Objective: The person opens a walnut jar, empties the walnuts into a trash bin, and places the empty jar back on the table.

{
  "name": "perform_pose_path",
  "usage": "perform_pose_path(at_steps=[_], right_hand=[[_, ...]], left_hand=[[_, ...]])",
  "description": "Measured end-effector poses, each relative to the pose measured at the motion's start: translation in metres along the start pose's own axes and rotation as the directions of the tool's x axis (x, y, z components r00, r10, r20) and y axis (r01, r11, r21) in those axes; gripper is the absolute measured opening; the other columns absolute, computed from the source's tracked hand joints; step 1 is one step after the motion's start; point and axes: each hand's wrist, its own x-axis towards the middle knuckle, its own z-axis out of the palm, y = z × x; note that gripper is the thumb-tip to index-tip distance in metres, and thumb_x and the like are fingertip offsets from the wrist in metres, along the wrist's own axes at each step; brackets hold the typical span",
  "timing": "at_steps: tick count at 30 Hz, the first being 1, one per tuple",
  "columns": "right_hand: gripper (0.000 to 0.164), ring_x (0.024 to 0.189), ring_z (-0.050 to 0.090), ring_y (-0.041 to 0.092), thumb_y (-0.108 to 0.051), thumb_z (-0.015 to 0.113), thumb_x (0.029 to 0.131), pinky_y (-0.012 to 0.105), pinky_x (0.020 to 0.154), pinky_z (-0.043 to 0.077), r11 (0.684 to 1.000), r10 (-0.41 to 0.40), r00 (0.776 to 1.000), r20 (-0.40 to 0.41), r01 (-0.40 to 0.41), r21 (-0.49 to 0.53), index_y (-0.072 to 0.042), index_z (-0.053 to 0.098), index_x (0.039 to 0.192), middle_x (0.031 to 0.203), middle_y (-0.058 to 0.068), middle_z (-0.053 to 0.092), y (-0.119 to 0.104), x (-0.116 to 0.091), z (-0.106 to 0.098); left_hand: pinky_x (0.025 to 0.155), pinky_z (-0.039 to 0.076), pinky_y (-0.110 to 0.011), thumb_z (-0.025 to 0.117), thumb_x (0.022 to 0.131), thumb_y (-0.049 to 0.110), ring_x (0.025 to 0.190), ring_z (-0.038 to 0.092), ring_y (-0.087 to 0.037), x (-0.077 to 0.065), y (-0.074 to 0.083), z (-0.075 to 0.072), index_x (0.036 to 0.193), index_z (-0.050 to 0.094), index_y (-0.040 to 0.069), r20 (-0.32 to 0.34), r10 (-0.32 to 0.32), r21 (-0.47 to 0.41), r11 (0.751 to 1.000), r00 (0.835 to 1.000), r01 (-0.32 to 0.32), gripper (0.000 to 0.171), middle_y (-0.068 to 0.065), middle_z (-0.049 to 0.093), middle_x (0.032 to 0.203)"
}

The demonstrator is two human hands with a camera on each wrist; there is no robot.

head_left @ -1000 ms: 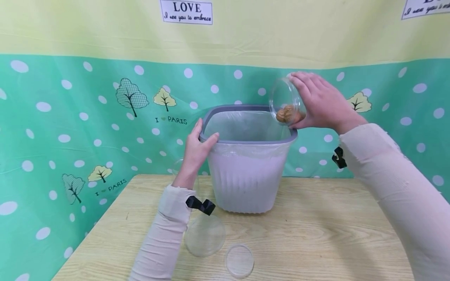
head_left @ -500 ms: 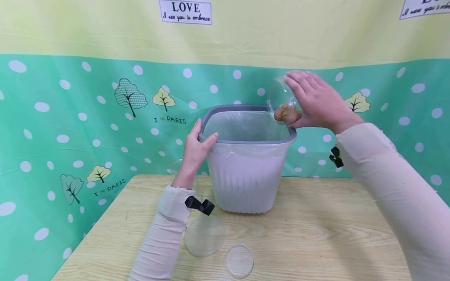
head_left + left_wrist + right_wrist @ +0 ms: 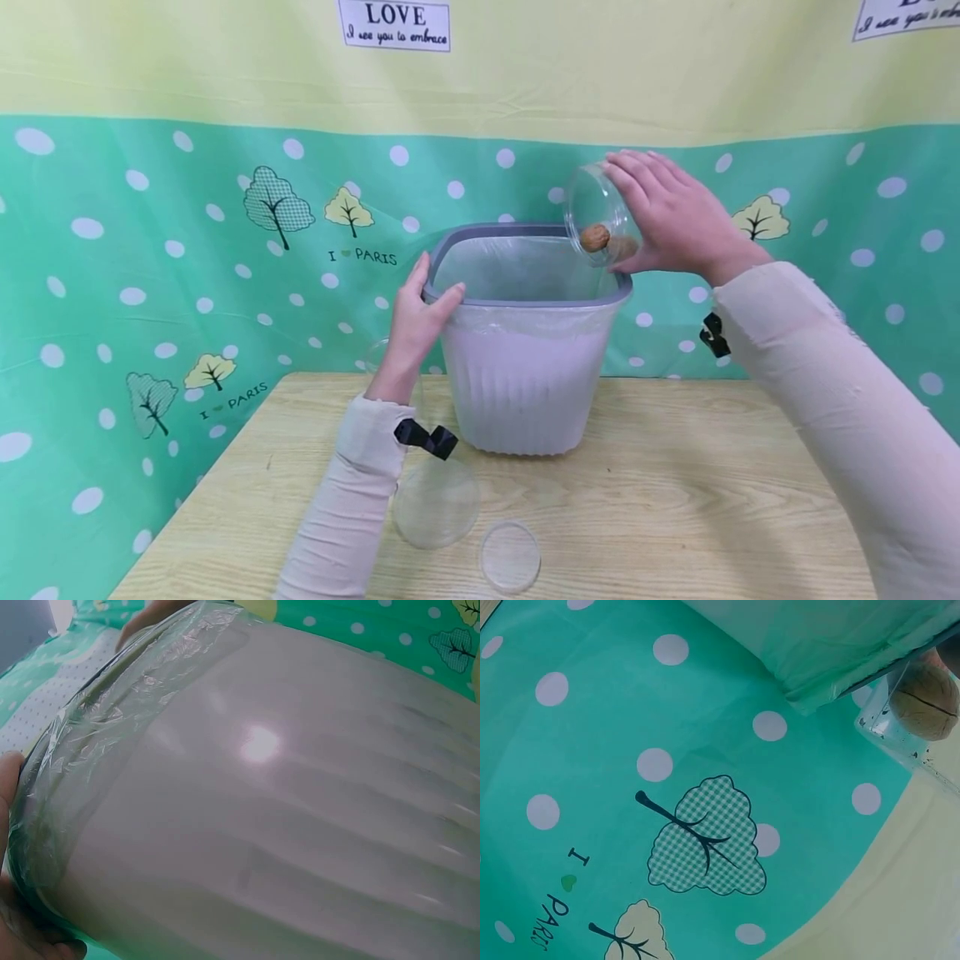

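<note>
My left hand (image 3: 420,321) grips the grey rim of a white trash can (image 3: 525,375) at its left front corner, thumb on the rim. A clear plastic bag lines the can and folds over its outside, also plain in the left wrist view. Above the can's right rim, my right hand (image 3: 671,212) holds a clear plastic jar (image 3: 592,193) tipped on its side, mouth toward the can. A walnut (image 3: 595,238) lies low at the jar's mouth, with another brown shape behind it. The right wrist view shows a walnut (image 3: 924,705) inside the jar's clear wall.
On the wooden table (image 3: 675,467) in front of the can lie a larger clear round lid (image 3: 437,504) and a smaller one (image 3: 510,557). Another clear container (image 3: 377,354) stands partly hidden behind my left forearm. A green and yellow printed cloth (image 3: 225,292) hangs behind.
My right hand has shifted slightly left with the tilted jar. The brown clump at its mouth has shrunk to one clear walnut and a shape behind. My left hand keeps its place.
</note>
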Motion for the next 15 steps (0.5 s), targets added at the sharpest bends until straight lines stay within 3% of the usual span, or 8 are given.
perform_pose_path(at_steps=[15], right_hand=[[0.120,0.132,0.029,0.040,-0.039,0.091,0.051,0.044,0.116,0.015,1.000,-0.006,0.999,0.032,0.007,-0.015,0.004,0.026,0.142,0.143,0.025,0.033,0.0019,-0.0043,-0.0015]], left_hand=[[0.115,0.016,-0.028,0.063,0.084,0.030,0.143,0.011,-0.013,-0.0002,-0.0001,-0.0002,0.150,0.021,0.008,0.002,0.019,0.009,1.000,1.000,-0.019,0.082,-0.007,0.017,0.157]])
